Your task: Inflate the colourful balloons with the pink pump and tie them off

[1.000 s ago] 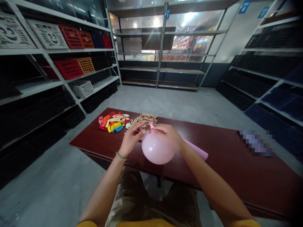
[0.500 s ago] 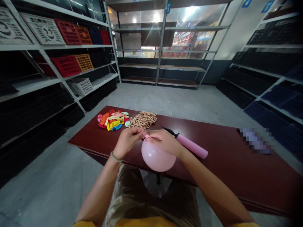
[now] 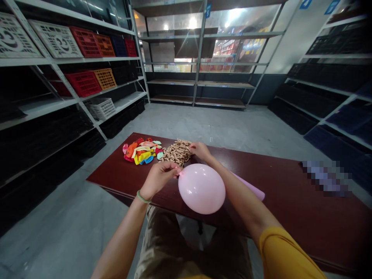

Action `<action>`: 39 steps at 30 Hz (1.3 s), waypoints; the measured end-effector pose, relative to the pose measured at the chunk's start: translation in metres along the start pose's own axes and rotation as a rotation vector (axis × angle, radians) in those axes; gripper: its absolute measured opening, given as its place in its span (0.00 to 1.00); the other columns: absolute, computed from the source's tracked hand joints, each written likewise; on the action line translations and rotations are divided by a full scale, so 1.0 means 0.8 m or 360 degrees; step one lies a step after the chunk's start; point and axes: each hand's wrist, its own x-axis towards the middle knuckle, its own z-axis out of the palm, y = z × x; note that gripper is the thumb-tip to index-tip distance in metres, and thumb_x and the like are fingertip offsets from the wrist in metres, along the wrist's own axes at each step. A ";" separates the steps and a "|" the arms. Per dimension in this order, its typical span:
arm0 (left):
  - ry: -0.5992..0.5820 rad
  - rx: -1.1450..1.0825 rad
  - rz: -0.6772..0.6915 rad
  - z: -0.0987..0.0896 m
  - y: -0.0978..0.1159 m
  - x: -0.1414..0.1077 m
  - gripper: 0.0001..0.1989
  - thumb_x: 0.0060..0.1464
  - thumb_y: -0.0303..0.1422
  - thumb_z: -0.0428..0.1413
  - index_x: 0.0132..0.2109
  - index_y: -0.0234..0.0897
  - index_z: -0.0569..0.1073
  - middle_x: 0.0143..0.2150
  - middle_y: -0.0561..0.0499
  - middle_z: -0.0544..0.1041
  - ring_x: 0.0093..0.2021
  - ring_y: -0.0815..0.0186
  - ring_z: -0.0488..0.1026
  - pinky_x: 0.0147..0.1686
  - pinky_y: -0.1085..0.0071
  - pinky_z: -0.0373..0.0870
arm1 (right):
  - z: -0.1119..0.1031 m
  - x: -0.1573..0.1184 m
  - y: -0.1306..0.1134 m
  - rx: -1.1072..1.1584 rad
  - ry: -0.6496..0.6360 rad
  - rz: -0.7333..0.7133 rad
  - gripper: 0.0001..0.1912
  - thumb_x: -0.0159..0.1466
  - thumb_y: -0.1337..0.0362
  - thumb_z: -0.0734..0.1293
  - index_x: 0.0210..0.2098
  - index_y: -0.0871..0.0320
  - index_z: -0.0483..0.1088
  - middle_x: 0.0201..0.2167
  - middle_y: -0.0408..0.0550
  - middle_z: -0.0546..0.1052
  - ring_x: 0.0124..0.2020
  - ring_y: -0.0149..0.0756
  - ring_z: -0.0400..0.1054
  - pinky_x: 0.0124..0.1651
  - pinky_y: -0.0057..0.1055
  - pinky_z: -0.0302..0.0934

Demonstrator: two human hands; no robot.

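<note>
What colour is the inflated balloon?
Pale pink; the inflated balloon shows clearly in the head view.

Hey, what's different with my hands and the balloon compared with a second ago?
Your right hand let go of the pink balloon and moved forward to the right edge of the brown rope-like pile. Your left hand still holds the balloon by its neck, and the balloon seems tipped slightly rightward. The limp coloured balloons and pink pump stayed put.
</note>
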 end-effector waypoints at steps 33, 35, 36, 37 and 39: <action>-0.0224 0.0793 0.0615 0.047 0.023 0.007 0.08 0.61 0.28 0.53 0.40 0.40 0.78 0.39 0.52 0.81 0.39 0.66 0.76 0.40 0.72 0.68 | -0.100 -0.101 -0.064 0.0189 0.0058 -0.0325 0.05 0.65 0.66 0.60 0.35 0.53 0.67 0.31 0.44 0.76 0.29 0.33 0.66 0.33 0.31 0.57; -0.0215 0.0799 0.0605 0.049 0.020 0.006 0.08 0.60 0.29 0.53 0.40 0.40 0.78 0.38 0.52 0.81 0.39 0.66 0.76 0.39 0.71 0.68 | -0.094 -0.099 -0.061 0.0167 0.0071 -0.0320 0.05 0.65 0.67 0.60 0.35 0.54 0.67 0.30 0.44 0.76 0.29 0.33 0.66 0.33 0.31 0.56; -0.0202 0.0788 0.0593 0.050 0.018 0.005 0.08 0.60 0.29 0.54 0.40 0.40 0.78 0.38 0.51 0.81 0.38 0.66 0.76 0.39 0.71 0.68 | -0.092 -0.097 -0.059 0.0180 0.0071 -0.0321 0.05 0.65 0.67 0.60 0.35 0.54 0.67 0.31 0.44 0.76 0.29 0.33 0.66 0.33 0.31 0.56; -0.0189 0.0772 0.0580 0.050 0.016 0.005 0.08 0.60 0.29 0.54 0.40 0.40 0.78 0.38 0.51 0.81 0.38 0.65 0.76 0.39 0.71 0.68 | -0.089 -0.096 -0.056 0.0195 0.0068 -0.0322 0.06 0.65 0.67 0.60 0.35 0.54 0.67 0.31 0.44 0.76 0.29 0.33 0.67 0.33 0.31 0.56; -0.0165 0.0735 0.0562 0.051 0.012 0.005 0.07 0.60 0.30 0.54 0.40 0.40 0.78 0.38 0.51 0.81 0.38 0.65 0.76 0.40 0.71 0.69 | -0.085 -0.094 -0.050 0.0218 0.0081 -0.0314 0.06 0.65 0.67 0.59 0.36 0.53 0.67 0.31 0.44 0.76 0.29 0.34 0.67 0.33 0.31 0.57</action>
